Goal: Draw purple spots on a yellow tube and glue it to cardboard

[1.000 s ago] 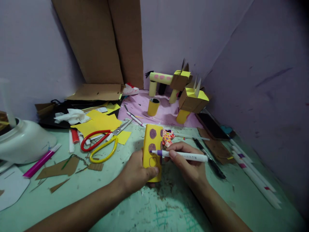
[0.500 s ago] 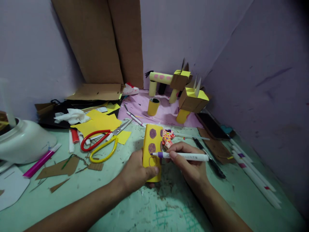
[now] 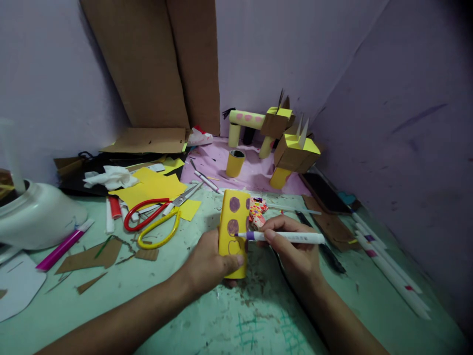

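My left hand (image 3: 209,256) is closed round the lower part of a yellow paper-covered tube (image 3: 226,212), its thumb across the front. Purple filled spots run down the tube, and below them is an outlined one, not filled in. A white marker with a purple band (image 3: 299,237) is pinched in my right hand (image 3: 291,246). The marker's tip points left and meets the tube's face just above the outlined spot. Right behind the tube lies a small piece of red-and-yellow patterned material (image 3: 257,211).
Scissors with red and yellow handles (image 3: 158,222) lie to the left among yellow paper (image 3: 155,185) and cardboard scraps (image 3: 92,256). Behind stand yellow cardboard animal figures (image 3: 295,150) and a short yellow tube (image 3: 234,165). Several markers (image 3: 391,276) and a phone (image 3: 325,192) lie right.
The marker and my right hand have shifted slightly to the right, its tip moving along the tube's face. My left hand and the tube stay nearly where they were.
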Demonstrator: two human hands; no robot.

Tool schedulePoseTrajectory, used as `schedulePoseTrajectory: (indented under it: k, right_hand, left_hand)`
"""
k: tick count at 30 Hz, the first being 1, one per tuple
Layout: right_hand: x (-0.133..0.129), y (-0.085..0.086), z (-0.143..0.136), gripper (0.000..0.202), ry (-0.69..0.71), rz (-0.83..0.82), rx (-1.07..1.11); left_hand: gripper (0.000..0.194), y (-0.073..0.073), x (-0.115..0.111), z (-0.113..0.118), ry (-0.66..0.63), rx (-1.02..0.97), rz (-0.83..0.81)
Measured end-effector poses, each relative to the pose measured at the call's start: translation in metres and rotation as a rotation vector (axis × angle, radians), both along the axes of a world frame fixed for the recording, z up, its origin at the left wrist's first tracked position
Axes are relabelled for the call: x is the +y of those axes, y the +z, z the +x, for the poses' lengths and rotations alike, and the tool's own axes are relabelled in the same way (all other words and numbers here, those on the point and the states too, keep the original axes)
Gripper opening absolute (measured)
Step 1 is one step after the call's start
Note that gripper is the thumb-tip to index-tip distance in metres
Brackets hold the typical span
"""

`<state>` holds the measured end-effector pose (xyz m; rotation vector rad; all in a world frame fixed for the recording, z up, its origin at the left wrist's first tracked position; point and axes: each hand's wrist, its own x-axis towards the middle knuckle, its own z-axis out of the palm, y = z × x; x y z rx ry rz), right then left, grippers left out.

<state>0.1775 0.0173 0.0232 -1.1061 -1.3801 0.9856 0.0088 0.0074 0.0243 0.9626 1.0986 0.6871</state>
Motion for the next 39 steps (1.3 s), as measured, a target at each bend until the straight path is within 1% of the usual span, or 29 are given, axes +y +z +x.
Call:
schedulePoseTrajectory:
  k: [7, 12, 20, 24, 32, 39]
  right_hand:
    - [-0.0032, 0.0028, -0.0081, 0.012, -0.014, -0.01, 0.004]
    - [-0.0024, 0.0024, -0.0048, 0.013, -0.041, -0.041, 0.013]
    - [-0.0024, 0.0023, -0.0054, 0.014, -0.018, -0.016, -0.014]
    - [-0.0011, 0.0018, -0.0035, 0.013, -0.037, -0.021, -0.013]
    - [-0.0035, 0.005, -0.006, 0.012, -0.023, -0.015, -0.008]
    - [0.0001, -0.0004, -0.0017, 0.013, -0.033, 0.005, -0.01]
  left_hand:
    - [0.05, -0.0016, -0.0015, -0.0001, -0.007, -0.008, 0.018]
    - [0.048, -0.0021, -0.0008, -0.0005, -0.005, -0.005, 0.006]
    - [0.046, -0.0002, -0.0014, -0.0006, -0.002, -0.021, 0.018]
    - [0.045, -0.001, -0.0015, -0.0004, -0.003, -0.013, 0.007]
    - [0.043, 0.0004, -0.0005, 0.0, -0.005, -0.016, 0.013]
    - [0.042, -0.0001, -0.0005, -0.0005, -0.002, -0.016, 0.016]
